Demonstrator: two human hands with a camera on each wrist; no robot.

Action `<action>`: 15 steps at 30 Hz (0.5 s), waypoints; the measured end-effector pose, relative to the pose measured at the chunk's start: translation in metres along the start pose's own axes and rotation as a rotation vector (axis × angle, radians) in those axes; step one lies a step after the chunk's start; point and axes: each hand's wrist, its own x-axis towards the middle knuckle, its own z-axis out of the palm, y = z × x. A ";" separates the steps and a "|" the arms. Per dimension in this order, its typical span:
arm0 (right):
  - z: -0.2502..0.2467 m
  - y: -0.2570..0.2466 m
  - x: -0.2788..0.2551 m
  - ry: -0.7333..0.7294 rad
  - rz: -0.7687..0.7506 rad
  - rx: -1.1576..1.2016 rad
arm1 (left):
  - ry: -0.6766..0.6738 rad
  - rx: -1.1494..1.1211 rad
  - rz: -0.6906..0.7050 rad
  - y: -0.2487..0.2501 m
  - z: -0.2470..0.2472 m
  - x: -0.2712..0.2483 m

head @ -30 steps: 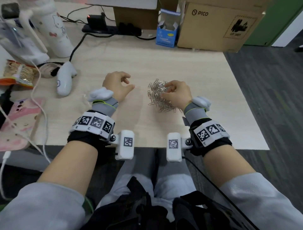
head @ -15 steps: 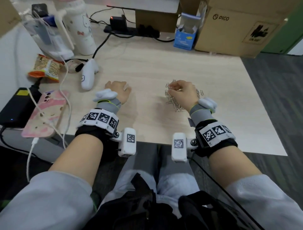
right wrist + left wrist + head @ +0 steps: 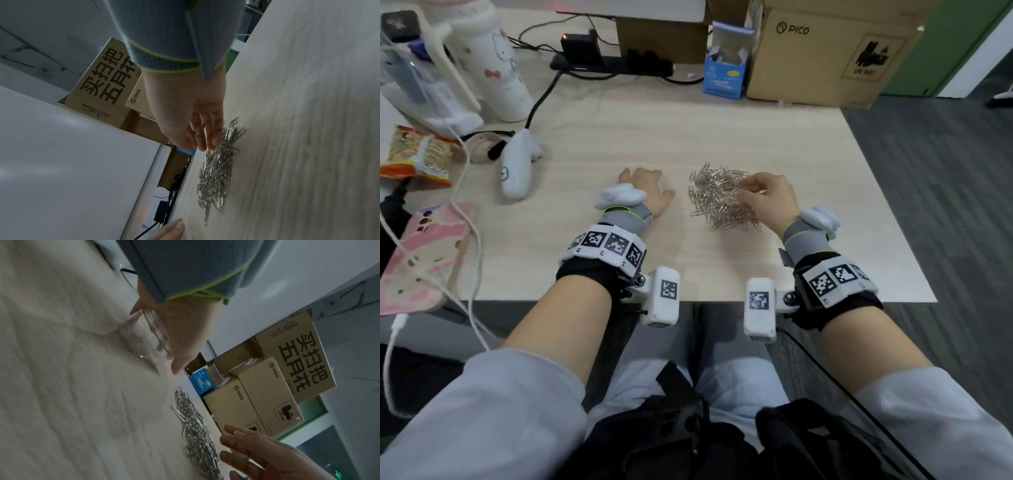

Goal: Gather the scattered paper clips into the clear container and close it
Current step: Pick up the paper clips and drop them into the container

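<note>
A heap of silver paper clips lies in the middle of the light wooden table. My right hand hovers at the heap's right side, its fingers nearly straight and its fingertips touching the clips. To the left of the heap my left hand lies over the small clear container and cups it against the table. The head view hides the container under that hand. No lid is visible.
A blue clip box and a cardboard box stand at the back. A white controller, snack packet, pink phone, white bottle and cables crowd the left. The table's right edge is near my right hand.
My right hand's fingers have straightened and shifted to the right side of the heap. My left hand has settled down flat over the container. The head camera has tilted.
</note>
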 end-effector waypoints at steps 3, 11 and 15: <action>-0.008 0.008 0.001 0.014 0.006 -0.018 | 0.002 0.009 -0.014 0.007 0.005 0.005; -0.024 0.019 0.002 -0.004 0.078 0.058 | -0.034 -0.018 -0.062 0.025 0.008 0.014; -0.031 0.025 0.004 0.006 0.092 0.092 | 0.110 -0.100 -0.051 0.038 0.003 0.008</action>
